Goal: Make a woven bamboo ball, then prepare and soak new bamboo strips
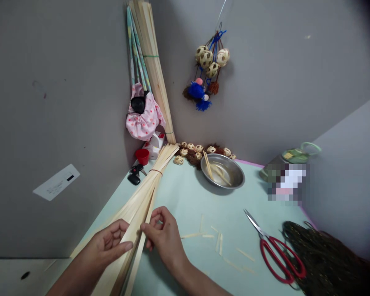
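Observation:
A long bundle of pale, flat bamboo-like strips (134, 203) runs from the table's back corner toward me, bound near its far end by a reddish-brown band (156, 171). Over the left side of the bundle lies my left hand (111, 242), its fingers half curled and its thumb stretched apart from them, with strips showing in the gap. My right hand (166, 236) is at the bundle's right edge, pinching one narrow strip (138, 257) between thumb and fingers. That strip stands slightly apart from the others. The near ends of the strips leave the bottom of the view.
Red-handled scissors (276, 250) and dark fibre (323, 259) lie right, beyond short strip scraps (218, 242). Behind stand a metal bowl (223, 168) holding sticks, woven balls (191, 152), a red cup (142, 156) and keys (135, 174). Grey partitions (265, 82) enclose the table.

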A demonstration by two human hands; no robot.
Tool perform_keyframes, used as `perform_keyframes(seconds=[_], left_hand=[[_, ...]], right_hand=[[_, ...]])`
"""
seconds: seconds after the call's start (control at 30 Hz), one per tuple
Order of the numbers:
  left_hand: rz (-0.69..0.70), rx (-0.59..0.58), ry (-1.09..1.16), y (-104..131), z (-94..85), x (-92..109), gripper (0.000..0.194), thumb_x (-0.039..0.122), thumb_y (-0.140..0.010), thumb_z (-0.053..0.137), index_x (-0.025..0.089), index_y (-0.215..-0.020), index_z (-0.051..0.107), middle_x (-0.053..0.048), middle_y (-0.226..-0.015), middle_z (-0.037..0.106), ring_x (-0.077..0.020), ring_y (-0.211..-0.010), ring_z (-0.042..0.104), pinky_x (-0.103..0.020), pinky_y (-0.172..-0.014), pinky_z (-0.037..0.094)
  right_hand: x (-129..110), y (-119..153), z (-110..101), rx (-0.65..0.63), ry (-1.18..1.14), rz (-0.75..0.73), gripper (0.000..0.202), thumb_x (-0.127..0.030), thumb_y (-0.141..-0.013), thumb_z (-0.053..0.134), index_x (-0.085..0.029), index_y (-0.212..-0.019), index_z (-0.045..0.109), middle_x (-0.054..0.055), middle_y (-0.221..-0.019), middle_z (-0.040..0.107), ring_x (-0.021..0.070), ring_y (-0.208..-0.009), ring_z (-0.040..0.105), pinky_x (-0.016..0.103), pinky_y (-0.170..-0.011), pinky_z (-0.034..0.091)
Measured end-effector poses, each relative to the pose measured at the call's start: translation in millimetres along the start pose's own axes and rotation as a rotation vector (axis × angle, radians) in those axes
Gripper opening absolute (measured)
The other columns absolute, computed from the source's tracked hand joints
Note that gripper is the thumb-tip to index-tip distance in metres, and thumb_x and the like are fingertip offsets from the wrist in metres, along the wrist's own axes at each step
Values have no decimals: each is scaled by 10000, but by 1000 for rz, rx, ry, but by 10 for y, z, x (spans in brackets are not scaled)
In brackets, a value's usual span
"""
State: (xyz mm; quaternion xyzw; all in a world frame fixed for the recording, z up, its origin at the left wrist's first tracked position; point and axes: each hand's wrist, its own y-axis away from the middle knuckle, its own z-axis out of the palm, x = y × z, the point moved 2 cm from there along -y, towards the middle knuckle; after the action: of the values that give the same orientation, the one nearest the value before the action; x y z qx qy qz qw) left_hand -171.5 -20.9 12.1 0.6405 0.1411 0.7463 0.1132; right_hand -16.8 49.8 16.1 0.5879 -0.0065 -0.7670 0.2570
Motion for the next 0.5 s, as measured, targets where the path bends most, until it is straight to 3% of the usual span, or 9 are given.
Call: perform_keyframes(seconds=[0.13, 0.27, 0.33, 0.5], left_hand=[[10, 7, 7, -2, 109, 46, 446, 576, -650, 806, 224, -803, 577, -10, -770, 686, -214, -767, 649, -304, -739, 482], [28, -55, -9, 12, 159, 112, 415, 544, -673, 807, 220, -803, 582, -6, -770, 687, -214, -789, 650, -306, -767, 484], [48, -69, -57, 25, 145, 133, 382, 545, -719, 770, 214, -803, 599, -7, -777, 680, -211, -794, 640, -299, -764, 483], [-62, 118, -141, 139, 62, 167, 369, 581, -785, 670, 218, -839, 633, 31, -617, 590, -173, -590, 566, -260, -580, 457]], right_hand=[[-78, 19, 19, 7, -28, -6, 433, -413, -622, 829, -209, -802, 492, -101, -589, 526, 72, -341, 498, 187, -341, 350], [-71, 10, 51, -219, 13, 127, 440, -506, -613, 830, -159, -672, 565, -46, -446, 542, 78, -363, 484, 188, -381, 368], [-54, 16, 62, -267, -57, 196, 451, -519, -604, 823, -141, -635, 580, 8, -489, 608, 88, -398, 527, 195, -414, 409], [-59, 55, 40, -227, -178, 242, 387, -408, -604, 806, -109, -795, 652, 42, -571, 668, 112, -429, 585, 204, -430, 450]])
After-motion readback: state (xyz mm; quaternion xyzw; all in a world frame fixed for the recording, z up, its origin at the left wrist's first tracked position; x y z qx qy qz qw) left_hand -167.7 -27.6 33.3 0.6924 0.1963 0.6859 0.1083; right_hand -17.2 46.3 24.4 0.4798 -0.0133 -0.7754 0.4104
